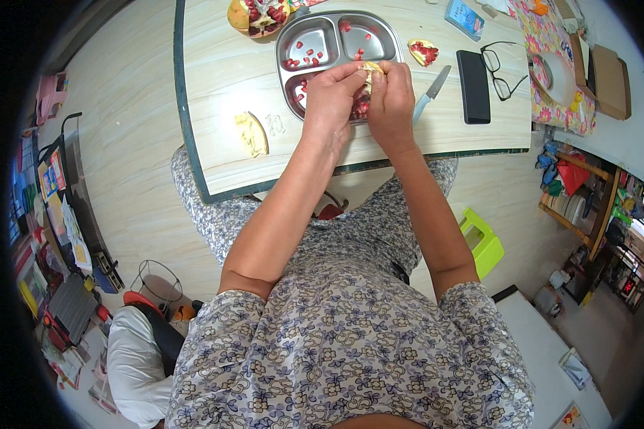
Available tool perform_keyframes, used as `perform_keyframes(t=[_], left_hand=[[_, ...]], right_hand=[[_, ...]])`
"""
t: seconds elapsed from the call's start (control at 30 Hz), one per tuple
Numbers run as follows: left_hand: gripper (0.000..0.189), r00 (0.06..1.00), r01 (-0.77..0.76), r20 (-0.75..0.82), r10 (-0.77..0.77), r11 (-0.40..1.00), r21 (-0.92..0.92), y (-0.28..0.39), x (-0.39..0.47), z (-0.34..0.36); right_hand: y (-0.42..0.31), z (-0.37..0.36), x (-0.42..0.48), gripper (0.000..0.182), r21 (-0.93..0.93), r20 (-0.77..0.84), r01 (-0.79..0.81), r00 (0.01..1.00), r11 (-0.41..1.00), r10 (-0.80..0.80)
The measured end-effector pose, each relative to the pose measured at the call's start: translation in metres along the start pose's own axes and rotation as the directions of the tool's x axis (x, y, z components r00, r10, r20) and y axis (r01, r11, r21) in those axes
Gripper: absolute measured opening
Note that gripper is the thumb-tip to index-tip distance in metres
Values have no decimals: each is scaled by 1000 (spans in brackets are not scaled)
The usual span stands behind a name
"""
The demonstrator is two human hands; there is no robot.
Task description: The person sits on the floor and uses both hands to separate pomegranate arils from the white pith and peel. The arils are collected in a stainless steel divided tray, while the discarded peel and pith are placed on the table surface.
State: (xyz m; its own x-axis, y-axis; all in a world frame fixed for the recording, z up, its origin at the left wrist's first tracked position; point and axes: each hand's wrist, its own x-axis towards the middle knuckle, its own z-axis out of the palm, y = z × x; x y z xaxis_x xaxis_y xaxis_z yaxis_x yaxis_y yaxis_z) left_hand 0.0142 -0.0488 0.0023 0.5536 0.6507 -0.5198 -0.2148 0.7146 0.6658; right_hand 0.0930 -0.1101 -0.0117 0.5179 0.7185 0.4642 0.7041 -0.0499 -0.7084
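Between my left hand point(330, 96) and my right hand point(392, 102) is a small piece of pomegranate rind point(372, 68), its yellow side up, gripped by both. They hold it over the front of a divided stainless steel tray point(335, 17). Loose red pomegranate seeds point(360, 109) lie in its compartments; my hands hide part of the front one. A large opened pomegranate point(257, 16) sits behind the tray's left side. Right of the tray lies a chunk with seeds point(423, 52). A knife with a pale blue handle point(434, 88) lies beside my right hand. An emptied rind piece point(251, 134) rests at the left.
A black smartphone point(473, 87) and eyeglasses point(498, 69) lie on the table's right, with a blue box point(464, 20) behind. The table's dark edge point(257, 186) runs above my lap. A green plastic stool point(480, 241) stands on the floor at right.
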Motion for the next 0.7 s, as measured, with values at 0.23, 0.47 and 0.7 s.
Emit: perform_keyframes(t=[0.23,0.47,0.7], left_hand=[[22,1000,24,-10,-24,999,-40,-1,2,-1],[20,1000,21,23,-21,1000,-5,2,1,0],[19,999,16,34,-19,996,85,4,0,2]], right_hand=[[7,0,-2,15,25,13,-77,997,997,77],[13,-4,-4,18,80,36,-131,991,988,128],[19,-7,-4,19,167,63,-255,967,953,247]])
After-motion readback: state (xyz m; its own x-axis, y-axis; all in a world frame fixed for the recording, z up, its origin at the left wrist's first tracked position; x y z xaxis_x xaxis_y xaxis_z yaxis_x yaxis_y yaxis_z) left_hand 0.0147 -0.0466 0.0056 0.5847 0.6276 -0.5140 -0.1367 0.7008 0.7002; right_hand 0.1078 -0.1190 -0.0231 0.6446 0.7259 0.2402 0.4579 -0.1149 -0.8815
